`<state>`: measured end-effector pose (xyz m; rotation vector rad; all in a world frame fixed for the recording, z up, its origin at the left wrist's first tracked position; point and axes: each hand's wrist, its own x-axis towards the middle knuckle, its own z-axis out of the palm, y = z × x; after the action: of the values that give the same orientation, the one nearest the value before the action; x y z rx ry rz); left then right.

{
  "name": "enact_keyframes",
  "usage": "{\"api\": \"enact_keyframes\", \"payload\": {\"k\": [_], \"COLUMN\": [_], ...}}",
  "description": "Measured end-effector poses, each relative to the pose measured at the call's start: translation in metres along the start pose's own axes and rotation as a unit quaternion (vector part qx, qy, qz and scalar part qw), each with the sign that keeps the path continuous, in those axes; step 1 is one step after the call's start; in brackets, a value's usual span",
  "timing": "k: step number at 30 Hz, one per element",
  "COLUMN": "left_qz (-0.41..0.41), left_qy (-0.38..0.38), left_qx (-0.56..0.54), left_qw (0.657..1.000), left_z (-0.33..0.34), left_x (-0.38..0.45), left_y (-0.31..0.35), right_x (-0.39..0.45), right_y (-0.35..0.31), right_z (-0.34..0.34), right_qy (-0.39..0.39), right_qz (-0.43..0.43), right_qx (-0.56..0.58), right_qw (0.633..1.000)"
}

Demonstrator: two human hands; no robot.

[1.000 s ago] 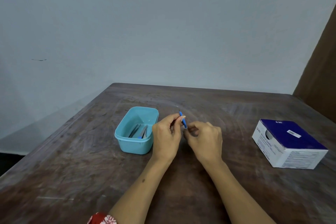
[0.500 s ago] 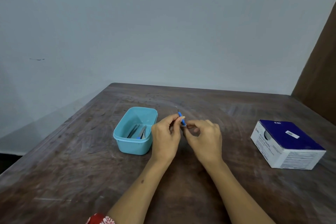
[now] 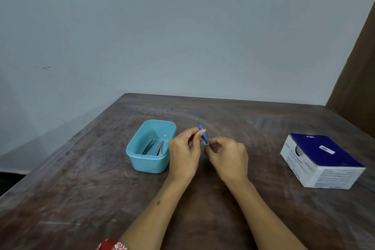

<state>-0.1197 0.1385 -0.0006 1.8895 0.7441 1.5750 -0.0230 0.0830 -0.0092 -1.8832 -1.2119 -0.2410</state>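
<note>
My left hand (image 3: 185, 153) pinches a thin blue-handled tool (image 3: 203, 135) with a fine metal tip pointing up and away. My right hand (image 3: 228, 157) is just to its right, fingers curled at the tool's lower end, where a small pale thing shows between the fingertips; what it is I cannot tell. Both hands hover over the middle of the dark wooden table (image 3: 203, 199). A teal plastic tub (image 3: 149, 160) stands just left of my left hand and holds several slim metal tools.
A blue-and-white carton of swabs (image 3: 322, 160) lies at the table's right side. The table meets a pale wall at the back, and a brown panel (image 3: 359, 71) rises at the right edge. A red patterned sleeve shows at the bottom.
Both hands stay close together with the blue tool. My right hand has shifted slightly along the tool's lower end; the tub and carton have not moved.
</note>
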Motion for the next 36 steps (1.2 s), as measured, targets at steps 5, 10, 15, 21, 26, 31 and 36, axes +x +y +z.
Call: {"api": "enact_keyframes", "payload": {"k": [5,10,15,21,26,31,36], "left_qz": [-0.009,0.012,-0.022,-0.035,-0.001,0.025,0.027], "left_qy": [-0.011,-0.045,-0.035,-0.038,-0.02,-0.049,-0.077], "left_qx": [-0.02,-0.01,-0.039,-0.035,0.013,0.056,0.072], "left_qw": [1.0,0.999,0.998,0.998,1.0,0.997,0.994], "left_z": [0.002,0.002,0.003,0.004,0.005,0.005,0.006], "left_x": [0.0,-0.002,-0.002,-0.001,-0.001,-0.001,-0.003], "left_y": [0.0,-0.001,-0.005,-0.005,-0.004,-0.002,-0.001], "right_x": [0.001,0.001,0.002,0.001,0.007,0.017,0.014], "right_y": [-0.001,-0.002,0.004,-0.001,0.01,0.01,0.001], "right_z": [-0.002,0.0,0.001,-0.001,-0.003,-0.017,-0.019], "right_qy": [0.059,0.069,0.026,0.033,-0.007,0.019,-0.013], "right_qz": [-0.013,-0.034,-0.004,-0.04,0.059,0.196,0.168], "right_qx": [0.003,0.022,0.018,0.074,0.06,0.413,0.477], "right_qw": [0.998,0.997,0.999,0.996,0.996,0.889,0.863]}}
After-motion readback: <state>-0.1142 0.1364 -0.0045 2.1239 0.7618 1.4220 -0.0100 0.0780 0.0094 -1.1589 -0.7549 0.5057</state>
